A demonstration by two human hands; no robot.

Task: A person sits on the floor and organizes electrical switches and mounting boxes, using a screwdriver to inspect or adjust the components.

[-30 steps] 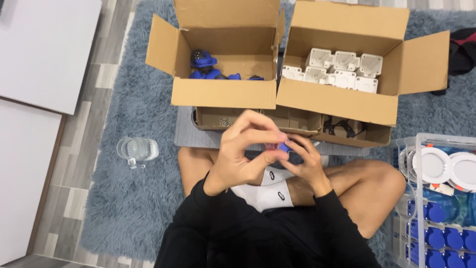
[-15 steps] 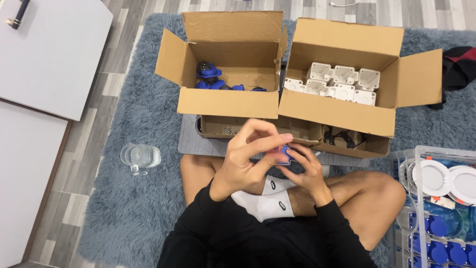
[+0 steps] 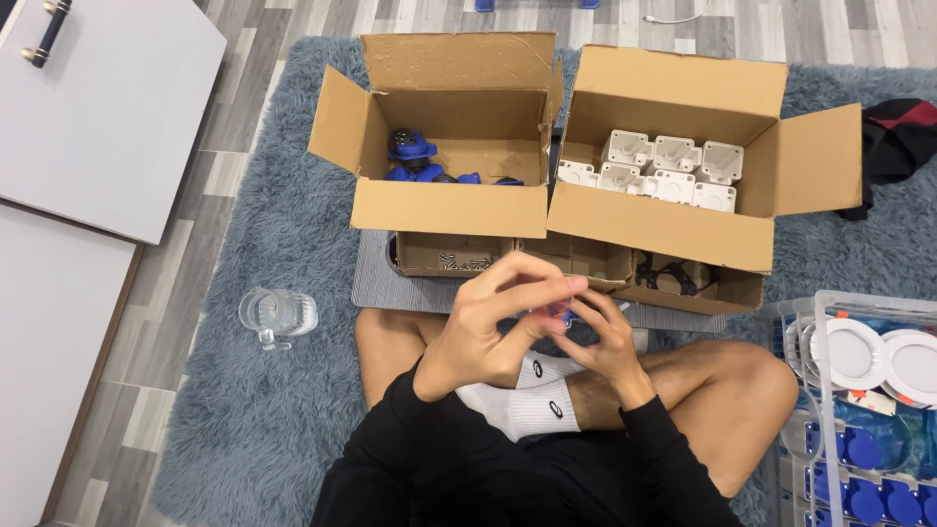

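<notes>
The small blue part point(image 3: 558, 312) is what my two hands are working on, though it is the tiniest thing in view, so I start from the big things. I see a shaggy grey-blue rug point(image 3: 254, 429) spread over the plank floor, and I sit cross-legged on it in black sleeves and white socks. On the rug ahead of my knees stand two open cardboard boxes side by side: the right box point(image 3: 673, 229) holds rows of white moulded housings point(image 3: 664, 166), and the left box point(image 3: 449, 207) has a few blue pieces point(image 3: 412, 148) gathered in its far left corner. Lower open cartons sit just in front of both, on a grey mat point(image 3: 376, 283). At the right edge is a clear plastic crate point(image 3: 795, 322) with round white discs and blue caps in it. A clear glass jug point(image 3: 278, 314) lies on the rug to my left. Closer in, my left hand point(image 3: 483, 337) is raised over my lap, thumb and fingertips pinched together on the blue part from above. My right hand point(image 3: 600, 342) meets it from the other side, fingers curled in and closed against the same piece. The part sits between both sets of fingertips, above my crossed shins, mostly hidden, so I cannot tell its shape.
</notes>
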